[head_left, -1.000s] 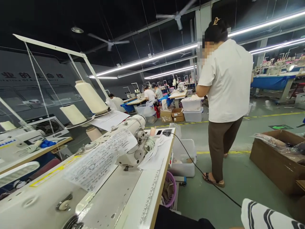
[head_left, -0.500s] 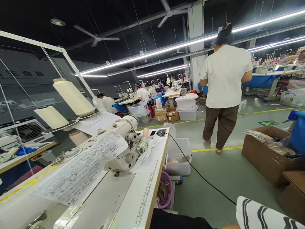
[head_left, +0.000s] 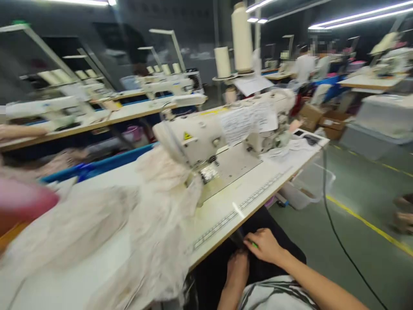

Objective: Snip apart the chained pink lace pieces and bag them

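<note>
Both my hands rest low over my dark trousers, just under the front edge of the white sewing table (head_left: 222,224). My right hand (head_left: 263,246) has its fingers curled around a small thing with a green tip that I cannot name. My left hand (head_left: 238,268) lies beside it on my lap, its fingertips hidden by the table edge and blur. A cream sewing machine (head_left: 206,133) stands on the table, with a paper sheet (head_left: 245,120) hung over its arm. Pale gauzy fabric (head_left: 155,211) is heaped under the machine's head and spills over the table's front.
Tall thread cones (head_left: 241,38) stand behind the machine. A black cable (head_left: 332,224) drops from the table's right end to the green floor, beside a clear plastic bin (head_left: 305,189). More sewing tables (head_left: 122,114) and people working fill the blurred background. A yellow floor line (head_left: 364,221) runs right.
The view has swung left and down with heavy blur. The standing person in white has left the picture. My two hands, the machine's head and the pale fabric have come into view.
</note>
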The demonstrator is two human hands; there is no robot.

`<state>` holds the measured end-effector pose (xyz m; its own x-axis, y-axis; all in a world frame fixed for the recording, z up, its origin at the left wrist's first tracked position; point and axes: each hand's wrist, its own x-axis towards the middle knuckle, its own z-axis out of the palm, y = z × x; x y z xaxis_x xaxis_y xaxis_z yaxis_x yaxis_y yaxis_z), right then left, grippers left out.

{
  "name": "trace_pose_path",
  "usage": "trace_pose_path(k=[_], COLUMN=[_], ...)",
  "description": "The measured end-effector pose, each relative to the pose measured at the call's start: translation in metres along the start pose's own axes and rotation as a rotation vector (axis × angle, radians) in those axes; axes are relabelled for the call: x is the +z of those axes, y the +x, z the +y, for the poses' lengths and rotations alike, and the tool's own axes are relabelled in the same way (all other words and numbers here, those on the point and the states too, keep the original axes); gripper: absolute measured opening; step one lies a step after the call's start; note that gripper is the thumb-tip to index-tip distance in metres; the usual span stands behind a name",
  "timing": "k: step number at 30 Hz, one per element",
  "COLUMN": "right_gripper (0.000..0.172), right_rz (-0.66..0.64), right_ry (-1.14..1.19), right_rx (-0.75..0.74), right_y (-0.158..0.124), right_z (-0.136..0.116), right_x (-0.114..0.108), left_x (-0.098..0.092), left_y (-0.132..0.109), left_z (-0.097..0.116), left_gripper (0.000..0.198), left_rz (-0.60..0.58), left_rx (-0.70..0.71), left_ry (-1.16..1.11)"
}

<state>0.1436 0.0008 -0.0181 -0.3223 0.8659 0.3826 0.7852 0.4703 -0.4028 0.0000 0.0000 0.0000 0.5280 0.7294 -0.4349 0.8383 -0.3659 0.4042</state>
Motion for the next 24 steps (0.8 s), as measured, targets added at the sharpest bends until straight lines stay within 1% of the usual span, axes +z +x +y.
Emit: trace_pose_path(k=[1,2,4,5,6,7,8,9,10,11,12,13,14,15,16,17,19,21,22,24], right_gripper=[0.04,0.038,0.032,0.028,0.025,0.023,0.023,0.024,0.025,0.027,0.029,0.031,0.032,0.033,0.033,0.034,0.033,0.031,0.031,0.031], right_rz=[0.025,0.05,0.094,0.11,0.128,0.152,0.18,0.212,0.242,0.268,0.283,0.288,0.291,0.297,0.315,0.336,0.365,0.353,0.33,0.282], right_ry=[0.047,0.092,0.173,0.206,0.239,0.27,0.298,0.323,0.346,0.371,0.397,0.425,0.459,0.491,0.52,0.543,0.587,0.684,0.757,0.906], right_rx=[-0.015,-0.03,-0.067,-0.086,-0.106,-0.126,-0.142,-0.157,-0.171,-0.186,-0.199,-0.21,-0.215,-0.211,-0.203,-0.192,-0.172,-0.14,-0.112,-0.026], right_y=[-0.001,-0.002,-0.003,-0.003,-0.004,-0.003,-0.003,-0.001,0.001,0.004,0.006,0.009,0.011,0.014,0.015,0.017,0.019,0.021,0.021,0.023], right_z=[0.0,-0.001,-0.005,-0.007,-0.011,-0.015,-0.019,-0.024,-0.029,-0.034,-0.039,-0.043,-0.047,-0.05,-0.053,-0.055,-0.059,-0.062,-0.064,-0.067], right_x=[-0.004,-0.009,-0.017,-0.021,-0.025,-0.029,-0.033,-0.038,-0.042,-0.047,-0.052,-0.057,-0.062,-0.067,-0.072,-0.076,-0.083,-0.088,-0.09,-0.093], left_x=[0.002,0.001,-0.006,-0.013,-0.023,-0.034,-0.047,-0.06,-0.073,-0.085,-0.094,-0.101,-0.103,-0.103,-0.1,-0.096,-0.086,-0.079,-0.076,-0.073], left_y=[-0.014,-0.029,-0.059,-0.074,-0.087,-0.1,-0.11,-0.118,-0.123,-0.126,-0.128,-0.127,-0.126,-0.124,-0.122,-0.12,-0.115,-0.112,-0.112,-0.113], left_z=[-0.003,-0.004,-0.004,-0.003,-0.004,-0.007,-0.01,-0.016,-0.022,-0.029,-0.035,-0.039,-0.041,-0.041,-0.037,-0.032,-0.016,0.002,0.01,0.025], left_gripper=[0.029,0.032,0.04,0.042,0.044,0.045,0.045,0.047,0.049,0.047,0.047,0.048,0.046,0.043,0.039,0.037,0.039,0.037,0.037,0.039], left_rz=[0.016,0.034,0.121,0.234,0.402,0.608,0.834,0.962,1.079,1.147,1.163,1.164,1.147,1.114,1.078,1.044,1.022,1.041,1.043,0.981], left_rx=[-0.024,-0.02,0.081,0.195,0.316,0.417,0.448,0.384,0.244,0.041,-0.125,-0.224,-0.252,-0.221,-0.14,-0.032,0.188,0.348,0.393,0.438], left_ry=[-0.043,-0.084,-0.134,-0.116,-0.064,0.019,0.109,0.216,0.31,0.367,0.402,0.427,0.442,0.452,0.458,0.456,0.408,0.277,0.174,-0.058])
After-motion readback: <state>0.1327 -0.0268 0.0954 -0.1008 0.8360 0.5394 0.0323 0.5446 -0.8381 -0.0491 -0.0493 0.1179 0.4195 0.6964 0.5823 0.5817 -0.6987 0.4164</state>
